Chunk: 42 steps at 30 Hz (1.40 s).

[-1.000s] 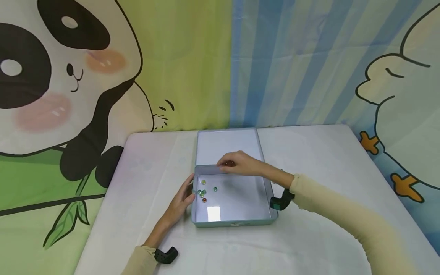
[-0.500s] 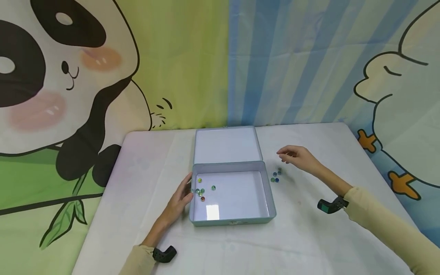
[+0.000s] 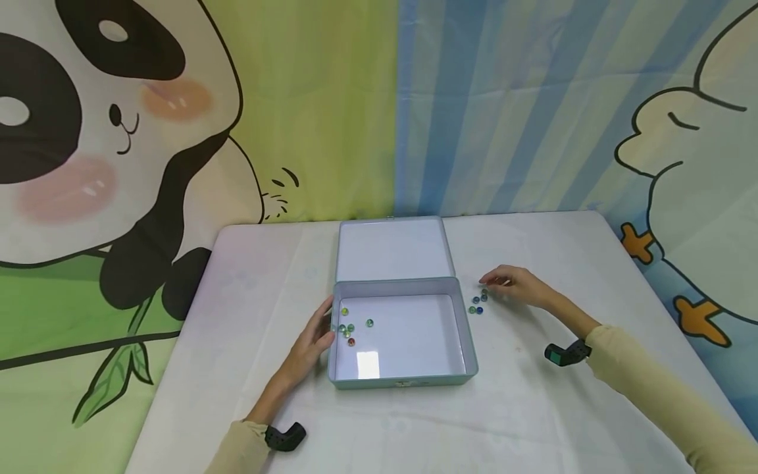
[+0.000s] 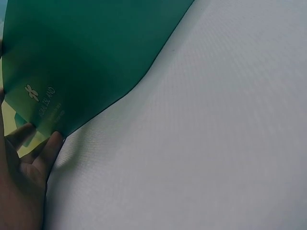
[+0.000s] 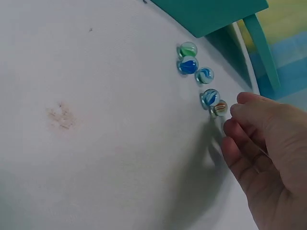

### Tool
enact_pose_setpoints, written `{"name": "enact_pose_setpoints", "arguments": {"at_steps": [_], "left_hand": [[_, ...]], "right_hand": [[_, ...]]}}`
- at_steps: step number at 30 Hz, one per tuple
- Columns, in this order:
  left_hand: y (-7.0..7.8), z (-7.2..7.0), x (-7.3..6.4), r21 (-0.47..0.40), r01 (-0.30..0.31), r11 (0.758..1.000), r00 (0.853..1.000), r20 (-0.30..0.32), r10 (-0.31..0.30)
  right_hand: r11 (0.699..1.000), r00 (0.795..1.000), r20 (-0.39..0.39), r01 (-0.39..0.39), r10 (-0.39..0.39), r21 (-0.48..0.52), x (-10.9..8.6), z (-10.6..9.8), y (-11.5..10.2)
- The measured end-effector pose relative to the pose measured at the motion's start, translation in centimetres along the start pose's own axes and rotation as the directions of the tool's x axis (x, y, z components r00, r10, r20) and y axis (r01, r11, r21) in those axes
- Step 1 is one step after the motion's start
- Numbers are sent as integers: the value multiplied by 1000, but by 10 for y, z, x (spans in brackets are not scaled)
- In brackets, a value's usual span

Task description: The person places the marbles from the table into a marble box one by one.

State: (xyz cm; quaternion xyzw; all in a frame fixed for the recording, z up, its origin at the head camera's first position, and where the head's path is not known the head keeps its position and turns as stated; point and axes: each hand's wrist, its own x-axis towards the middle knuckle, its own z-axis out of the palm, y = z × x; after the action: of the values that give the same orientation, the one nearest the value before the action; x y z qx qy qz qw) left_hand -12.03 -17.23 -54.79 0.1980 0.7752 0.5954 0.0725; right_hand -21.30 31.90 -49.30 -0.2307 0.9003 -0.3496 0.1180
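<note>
A tin box (image 3: 403,380) with a pale inside and green outside stands on the table, its lid (image 3: 393,250) folded back. My left hand (image 3: 309,342) rests against the box's left wall; in the left wrist view its fingertips touch the green outer side (image 4: 96,57). Several glass marbles (image 3: 351,328) lie inside at the left, one of them red (image 3: 351,342). Right of the box, several more lie in a loose row, including a blue one (image 5: 188,65) and a brown-striped one (image 5: 220,108). Beside the striped marble is my right hand (image 3: 516,286), fingers loosely bent, nothing visible in them.
A white cloth (image 3: 284,263) covers the table, with a small brownish stain (image 5: 61,116) on it in the right wrist view. Behind the table hangs a printed curtain (image 3: 331,118). Black camera bands (image 3: 567,353) sit on both wrists.
My right hand has left the space over the box, swung right, and lowered to the marbles outside. The dark reddish thing it held a second ago is gone from its fingers. Left hand unchanged.
</note>
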Motion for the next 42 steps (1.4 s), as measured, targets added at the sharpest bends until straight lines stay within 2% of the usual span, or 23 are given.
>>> {"name": "enact_pose_setpoints", "arguments": {"at_steps": [4,9,15,17,23,29,36,42], "left_hand": [[2,0,-1,3,-1,1000,1000,-1,1],[3,1,0,-11,-6,1000,1000,-5,6],[4,2,-1,3,1,1000,1000,-5,-1],[9,2,-1,9,11,1000,1000,-3,-11],[36,1,-3,31,27,999,1000,12,-27],[43,0,-3,50,48,998,999,14,-48],[41,0,-3,30,46,998,999,9,-46],[8,2,-1,30,36,999,999,-9,-36]], "right_hand": [[999,999,28,36,-36,1,-1,5,0],[996,997,2,72,-72,-44,-2,8,-1],[997,998,-8,58,-58,-55,-3,9,-1],[996,998,-10,56,-57,-64,-3,9,0],[995,997,-41,60,-63,-76,-4,5,-3],[999,998,-66,9,-6,49,-4,-7,-24],[973,998,5,-60,61,222,-5,-14,-56],[960,997,54,-68,55,271,-3,-12,-87]]}}
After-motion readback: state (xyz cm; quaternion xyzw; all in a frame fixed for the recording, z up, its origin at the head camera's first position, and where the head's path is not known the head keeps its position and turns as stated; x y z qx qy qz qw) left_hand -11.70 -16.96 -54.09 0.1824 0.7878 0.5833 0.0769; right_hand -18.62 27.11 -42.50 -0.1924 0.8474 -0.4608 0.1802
